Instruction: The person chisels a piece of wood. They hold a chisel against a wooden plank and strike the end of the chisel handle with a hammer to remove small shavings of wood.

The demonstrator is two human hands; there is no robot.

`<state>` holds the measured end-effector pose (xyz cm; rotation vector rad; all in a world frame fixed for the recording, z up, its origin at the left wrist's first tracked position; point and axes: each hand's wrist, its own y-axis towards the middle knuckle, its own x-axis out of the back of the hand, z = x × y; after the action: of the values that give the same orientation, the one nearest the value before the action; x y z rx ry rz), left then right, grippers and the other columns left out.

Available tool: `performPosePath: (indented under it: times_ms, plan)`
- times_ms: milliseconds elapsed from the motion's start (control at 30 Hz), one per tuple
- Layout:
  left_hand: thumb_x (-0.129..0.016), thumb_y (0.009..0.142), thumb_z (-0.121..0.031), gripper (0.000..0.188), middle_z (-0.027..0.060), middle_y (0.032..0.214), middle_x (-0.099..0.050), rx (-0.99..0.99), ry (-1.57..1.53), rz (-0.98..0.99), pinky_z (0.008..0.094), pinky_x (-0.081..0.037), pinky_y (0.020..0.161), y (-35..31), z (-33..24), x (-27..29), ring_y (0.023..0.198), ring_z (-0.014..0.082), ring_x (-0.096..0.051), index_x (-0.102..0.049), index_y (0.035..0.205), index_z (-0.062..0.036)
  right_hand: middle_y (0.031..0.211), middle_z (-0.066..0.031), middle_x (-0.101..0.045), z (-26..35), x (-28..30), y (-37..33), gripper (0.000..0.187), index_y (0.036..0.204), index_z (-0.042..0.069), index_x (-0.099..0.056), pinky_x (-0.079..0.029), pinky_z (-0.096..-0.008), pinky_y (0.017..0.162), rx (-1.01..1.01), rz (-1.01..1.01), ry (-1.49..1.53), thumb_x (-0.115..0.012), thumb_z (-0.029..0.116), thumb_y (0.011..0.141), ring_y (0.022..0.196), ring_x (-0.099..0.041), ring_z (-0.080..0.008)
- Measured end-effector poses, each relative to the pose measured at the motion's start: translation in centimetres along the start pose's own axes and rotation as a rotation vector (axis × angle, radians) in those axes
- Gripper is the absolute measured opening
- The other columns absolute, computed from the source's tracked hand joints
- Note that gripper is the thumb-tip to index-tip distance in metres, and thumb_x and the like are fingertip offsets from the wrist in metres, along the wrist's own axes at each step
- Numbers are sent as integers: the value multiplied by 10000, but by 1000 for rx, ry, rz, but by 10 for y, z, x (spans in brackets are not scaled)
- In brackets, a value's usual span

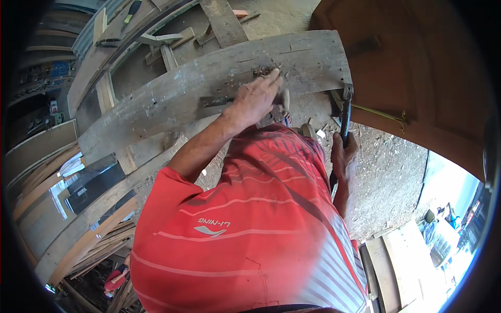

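A long, worn wooden plank [203, 78] stretches across in front of me as a bench top. My left hand [257, 96] reaches over it with fingers stretched out, beside a patch of wood chips [266, 70]; nothing shows gripped in it. A dark flat strip [215, 101] lies on the plank near my left wrist; I cannot tell what it is. To the right, my right hand [344, 156] is closed around the dark handle of a hammer [345, 115]. The hammer stands roughly upright, its head by the plank's right end.
A brown wooden panel [412, 73] rises at the right, with a yellow-green cord [383, 113] beside it. A green-handled tool [132, 11] lies at the far left. Stacked boards [104, 245] fill the lower left, where another person in red [116, 279] appears.
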<state>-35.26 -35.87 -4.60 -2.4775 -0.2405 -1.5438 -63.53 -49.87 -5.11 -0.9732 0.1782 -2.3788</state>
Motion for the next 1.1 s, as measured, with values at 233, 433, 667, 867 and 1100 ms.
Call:
performPosePath:
  times_ms: [233, 433, 667, 867, 1100]
  plan:
    - [-840, 711, -149, 664, 163, 1454, -524, -189, -132, 17, 377, -543, 981, 4, 11, 17, 1182, 319, -631, -572, 1304, -15, 709, -95, -599, 12, -30, -9, 331, 942, -2, -621, -441, -365, 592, -129, -46, 128, -625, 327, 979, 645, -545, -155]
    - [-840, 704, -146, 673, 164, 1456, -507, -259, -4, 0, 384, -557, 933, 11, 37, 10, 1137, 311, -649, -571, 1304, -7, 702, -79, -589, 39, -58, -17, 349, 953, 22, -627, -439, -354, 600, -168, -81, 127, -637, 370, 981, 658, -538, -153]
    - [-839, 691, -137, 512, 130, 1244, -622, -395, -233, 262, 397, -561, 844, 3, 32, 39, 1013, 317, -673, -624, 1152, -76, 622, 45, -496, 41, -87, -33, 292, 944, 76, -576, -343, -235, 447, -146, -119, 249, -637, 354, 1010, 500, -446, -45]
    - [-831, 701, -125, 620, 201, 1278, -588, -326, 1, 53, 402, -567, 828, 17, 15, 34, 997, 335, -684, -557, 1255, -82, 616, 47, -489, 46, -81, -34, 308, 927, 82, -562, -339, -237, 447, -180, -125, 229, -642, 369, 1004, 495, -440, -49]
    - [-760, 781, -169, 456, 163, 1080, -619, -298, -73, 326, 424, -565, 768, 9, 19, 43, 926, 341, -686, -540, 1165, -62, 703, -46, -548, 50, -76, -51, 342, 952, 25, -586, -409, -335, 580, -403, -138, 200, -618, 363, 1000, 654, -500, -122]
